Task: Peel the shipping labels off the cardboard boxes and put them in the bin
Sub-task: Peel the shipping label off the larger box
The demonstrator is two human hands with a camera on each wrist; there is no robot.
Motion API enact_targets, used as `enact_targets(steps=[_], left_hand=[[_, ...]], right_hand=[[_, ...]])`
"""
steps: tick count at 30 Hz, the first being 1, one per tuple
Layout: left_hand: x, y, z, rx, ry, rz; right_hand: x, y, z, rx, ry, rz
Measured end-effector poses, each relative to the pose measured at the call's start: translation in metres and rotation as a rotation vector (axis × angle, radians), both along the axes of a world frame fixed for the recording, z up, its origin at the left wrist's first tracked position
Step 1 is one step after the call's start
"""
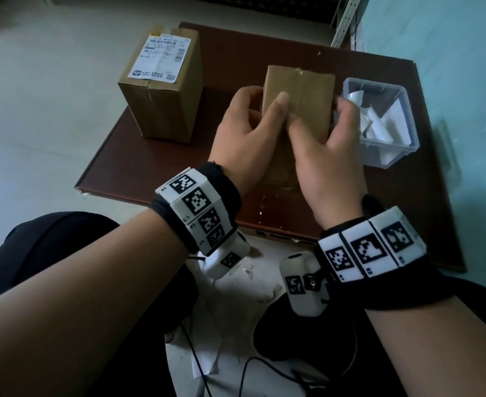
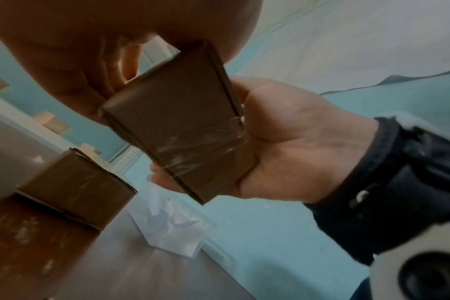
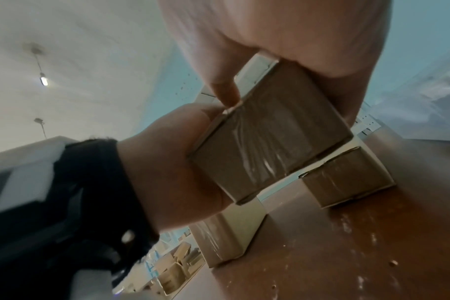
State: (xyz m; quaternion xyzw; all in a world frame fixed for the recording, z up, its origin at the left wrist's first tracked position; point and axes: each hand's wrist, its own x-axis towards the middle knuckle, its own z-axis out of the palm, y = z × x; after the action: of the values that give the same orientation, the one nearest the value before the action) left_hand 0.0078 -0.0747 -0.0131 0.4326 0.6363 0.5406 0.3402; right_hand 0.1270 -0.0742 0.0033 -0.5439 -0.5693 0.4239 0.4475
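Note:
A small brown cardboard box point(image 1: 299, 98) wrapped in clear tape is held above the brown board point(image 1: 408, 196) by both hands. My left hand point(image 1: 250, 118) grips its left side with the thumb lying on the top face. My right hand point(image 1: 332, 133) grips its right side, fingers curled round the far edge. No label shows on the faces I see. The wrist views show the same small box point(image 2: 177, 125) point(image 3: 270, 134) between the two palms. A larger cardboard box point(image 1: 164, 110) stands at the left, with a white shipping label point(image 1: 161, 57) stuck on top.
A clear plastic bin point(image 1: 402, 150) holding several peeled white labels sits on the board right of the hands; the bin point(image 2: 172, 227) also shows in the left wrist view. Paper scraps and black cables lie on the floor by my knees. A pale blue wall runs along the right.

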Motion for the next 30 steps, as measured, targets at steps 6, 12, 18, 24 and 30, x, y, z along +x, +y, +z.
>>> enact_targets(steps=[6, 12, 18, 24, 30], left_hand=[[-0.004, 0.003, 0.009, 0.08, -0.005, 0.032], [-0.01, -0.001, 0.011, 0.134, -0.005, 0.022], [-0.009, 0.001, 0.006, 0.143, -0.073, -0.004], [-0.006, -0.005, 0.008, 0.25, -0.136, -0.101], [-0.018, -0.001, 0.005, 0.276, -0.143, -0.047]], right_hand=[[-0.005, 0.01, 0.013, 0.033, -0.066, 0.011], [-0.007, 0.006, 0.018, 0.021, -0.047, -0.013], [-0.008, 0.005, 0.035, -0.127, -0.074, 0.015], [-0.003, -0.002, 0.048, -0.214, 0.145, -0.054], [-0.007, -0.004, 0.037, -0.186, 0.222, 0.047]])
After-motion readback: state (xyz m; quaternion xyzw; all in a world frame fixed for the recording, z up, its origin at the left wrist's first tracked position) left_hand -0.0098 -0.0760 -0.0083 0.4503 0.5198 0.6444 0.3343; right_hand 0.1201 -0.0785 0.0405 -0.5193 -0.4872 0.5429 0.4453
